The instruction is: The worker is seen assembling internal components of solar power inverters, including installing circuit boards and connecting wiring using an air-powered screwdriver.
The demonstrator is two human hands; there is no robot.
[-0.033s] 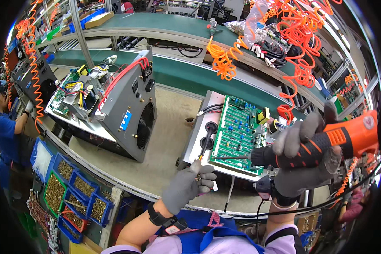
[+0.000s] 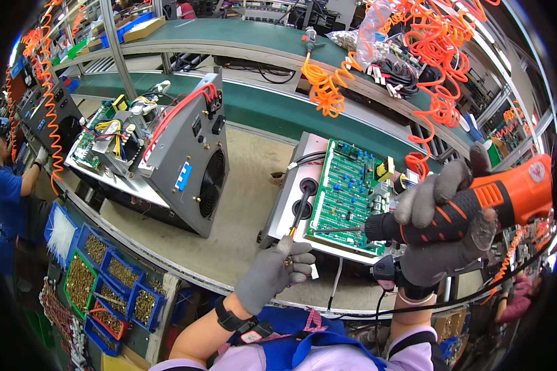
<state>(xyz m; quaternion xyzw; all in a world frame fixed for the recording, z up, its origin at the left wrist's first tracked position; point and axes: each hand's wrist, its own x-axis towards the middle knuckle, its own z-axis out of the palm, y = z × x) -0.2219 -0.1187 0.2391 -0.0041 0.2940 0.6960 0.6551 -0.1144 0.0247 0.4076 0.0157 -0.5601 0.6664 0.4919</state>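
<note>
My right hand (image 2: 439, 216) is wrapped round an orange and black power screwdriver (image 2: 470, 207). Its thin bit points left, over the near edge of a green circuit board (image 2: 346, 191). That board lies on a white metal panel (image 2: 288, 213) of a chassis. My left hand (image 2: 272, 275), in a grey glove like the right, is closed at the panel's near edge. Its thumb and forefinger pinch the yellow and orange wires of a black-sleeved cable (image 2: 298, 213), which comes out of a round opening in the panel. Small brass-coloured pieces show between its curled fingers.
A second chassis (image 2: 185, 161) with a fan and red cables stands left. Blue bins (image 2: 120, 272) of brass hardware sit at lower left. Orange coiled hoses (image 2: 436, 55) hang at upper right. A black cord (image 2: 458, 304) crosses my right forearm. A co-worker (image 2: 12, 185) stands far left.
My right hand and the power screwdriver have shifted very slightly to the left. My left hand stays nearly in place on the wires.
</note>
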